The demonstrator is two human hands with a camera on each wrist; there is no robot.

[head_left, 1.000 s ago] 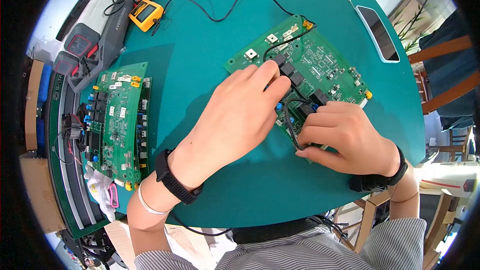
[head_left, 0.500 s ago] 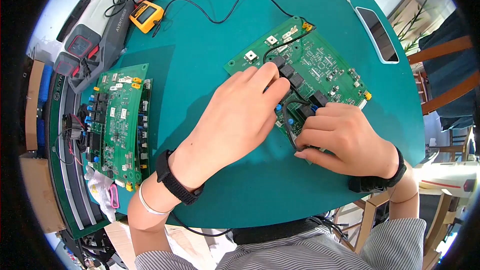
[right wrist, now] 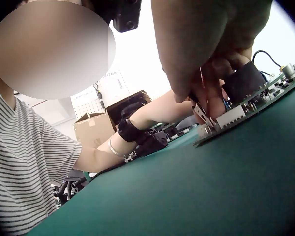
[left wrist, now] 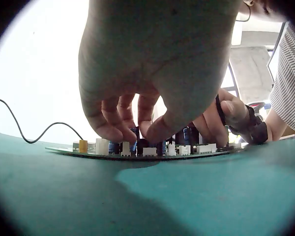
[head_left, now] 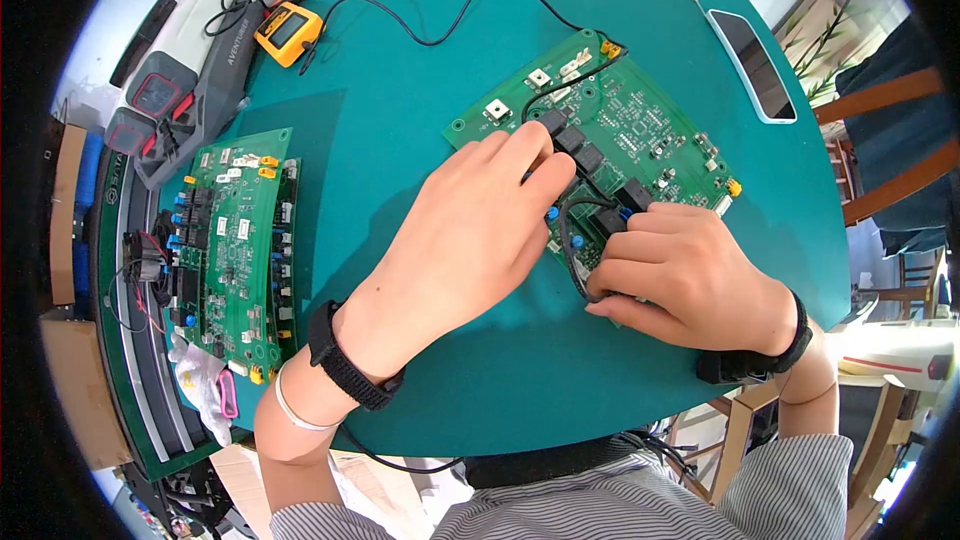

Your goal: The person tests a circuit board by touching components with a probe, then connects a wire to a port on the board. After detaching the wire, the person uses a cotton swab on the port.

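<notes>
A green circuit board lies on the table, with black block-shaped parts and blue round ones on it. A black cable crosses the board, passes under my left hand and loops out toward my right hand. The left hand's fingers and thumb curl down among the parts and hold the cable; the grip is partly hidden under the knuckles. At the board's near edge, the right thumb and fingers pinch the cable's far stretch. In the right wrist view, those fingers reach down beside a white connector.
Other green boards stand stacked at the left. A yellow meter sits at the back left, beside a grey case. A phone with a beaded strap lies at the back right.
The cable loop between my hands has drawn slightly up and left with the right fingertips. Otherwise both hands stay at the same spots on the board.
</notes>
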